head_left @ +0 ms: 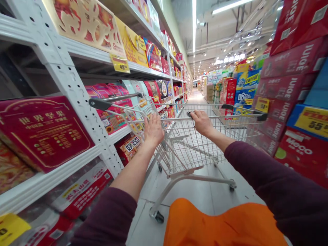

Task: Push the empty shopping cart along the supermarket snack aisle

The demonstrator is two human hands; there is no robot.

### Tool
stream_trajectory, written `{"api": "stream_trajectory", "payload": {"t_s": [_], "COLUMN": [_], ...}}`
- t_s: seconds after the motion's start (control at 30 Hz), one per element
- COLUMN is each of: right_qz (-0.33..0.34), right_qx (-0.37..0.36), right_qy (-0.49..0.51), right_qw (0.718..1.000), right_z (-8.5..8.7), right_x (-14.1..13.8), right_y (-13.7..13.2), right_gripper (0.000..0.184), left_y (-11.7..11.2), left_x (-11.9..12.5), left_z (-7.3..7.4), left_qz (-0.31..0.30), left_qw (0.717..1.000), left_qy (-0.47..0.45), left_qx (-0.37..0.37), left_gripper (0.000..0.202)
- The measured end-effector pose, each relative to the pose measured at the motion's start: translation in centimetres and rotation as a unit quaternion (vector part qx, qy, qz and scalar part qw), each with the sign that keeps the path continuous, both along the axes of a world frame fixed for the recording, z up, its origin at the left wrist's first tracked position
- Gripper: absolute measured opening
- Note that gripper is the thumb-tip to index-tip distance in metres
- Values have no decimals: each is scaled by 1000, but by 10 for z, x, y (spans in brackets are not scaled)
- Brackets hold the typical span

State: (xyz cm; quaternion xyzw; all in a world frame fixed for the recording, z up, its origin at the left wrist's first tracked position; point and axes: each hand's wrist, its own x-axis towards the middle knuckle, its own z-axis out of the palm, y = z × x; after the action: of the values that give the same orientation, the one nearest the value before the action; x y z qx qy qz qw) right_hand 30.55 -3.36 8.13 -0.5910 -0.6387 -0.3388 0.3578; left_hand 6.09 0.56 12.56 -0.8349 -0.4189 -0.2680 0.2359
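A wire shopping cart (189, 160) stands crosswise in front of me, its handle end to the left by the shelves. My left hand (154, 129) lies against the near side of the cart close to the handle end, fingers stretched upward over the rail. Farther right, my right hand (202, 122) is closed around the cart, with the thumb side by a dark round piece. Its fingertips are partly hidden behind the rail. The cart's wheels rest on the tiled floor.
White metal shelves (77, 92) with boxed goods run along the left, including a dark red box (46, 131). Stacked drink cartons (279, 89) and a red Meco box (299, 150) stand close on the right. A tiled aisle (197, 94) stretches ahead. Orange cloth (217, 225) covers my front.
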Motion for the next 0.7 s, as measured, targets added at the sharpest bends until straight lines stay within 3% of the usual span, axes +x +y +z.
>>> {"api": "stream_trajectory", "payload": {"t_s": [0.1, 0.27, 0.37, 0.47, 0.7], "right_qz": [13, 92, 81, 36, -109], "right_qx": [-14, -17, -44, -76, -140], "right_qy": [-4, -48, -37, -19, 44], "right_qw": [1000, 995, 995, 996, 983], "right_z": [5, 25, 32, 30, 16], "right_x": [-15, -93, -107, -79, 23], "right_y": [4, 27, 28, 16, -30], "right_gripper": [46, 43, 39, 35, 32], "left_y": [4, 5, 7, 11, 15], "left_x": [0, -5, -10, -14, -15], "left_z": [0, 0, 0, 1, 10], "left_qz": [3, 12, 8, 18, 69], "left_qw": [1000, 1000, 1000, 1000, 996], "left_qy": [-3, -9, -3, 1, 38], "left_qx": [0, 2, 3, -1, -27], "left_gripper": [69, 66, 65, 66, 67]}}
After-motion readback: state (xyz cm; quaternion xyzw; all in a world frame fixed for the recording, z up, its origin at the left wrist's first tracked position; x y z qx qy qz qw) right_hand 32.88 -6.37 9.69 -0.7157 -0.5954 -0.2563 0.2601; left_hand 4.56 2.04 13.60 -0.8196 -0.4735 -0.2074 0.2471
